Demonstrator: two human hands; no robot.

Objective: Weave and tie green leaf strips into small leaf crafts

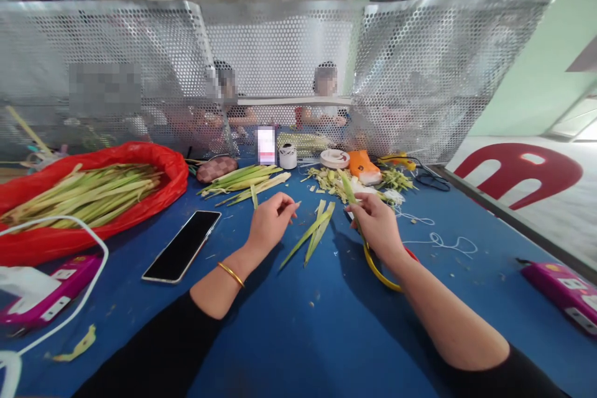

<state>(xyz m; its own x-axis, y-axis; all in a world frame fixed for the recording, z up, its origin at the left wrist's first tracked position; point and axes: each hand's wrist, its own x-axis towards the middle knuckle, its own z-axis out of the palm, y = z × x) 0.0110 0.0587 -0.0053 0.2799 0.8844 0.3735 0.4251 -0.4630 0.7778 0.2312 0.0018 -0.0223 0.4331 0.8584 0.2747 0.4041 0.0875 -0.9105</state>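
My left hand [273,219], with a gold bangle on its wrist, is closed in a pinch above the blue table [298,323]. A short green leaf piece [254,197] stands up beside its back. My right hand [375,221] grips a green leaf strip [346,189] between thumb and fingers. Between the hands, crossed leaf strips [318,231] lie on the table. Under my right hand is a yellow and red ring-shaped thing [379,273], partly hidden by the wrist.
A red bag [175,168] of long leaves stands at the left, near a black-screened phone [183,247]. Leaves [245,180], scraps [329,180], an orange packet [364,166] and tape [334,158] lie behind. Purple power strips [562,292] flank the table. People sit beyond a perforated screen.
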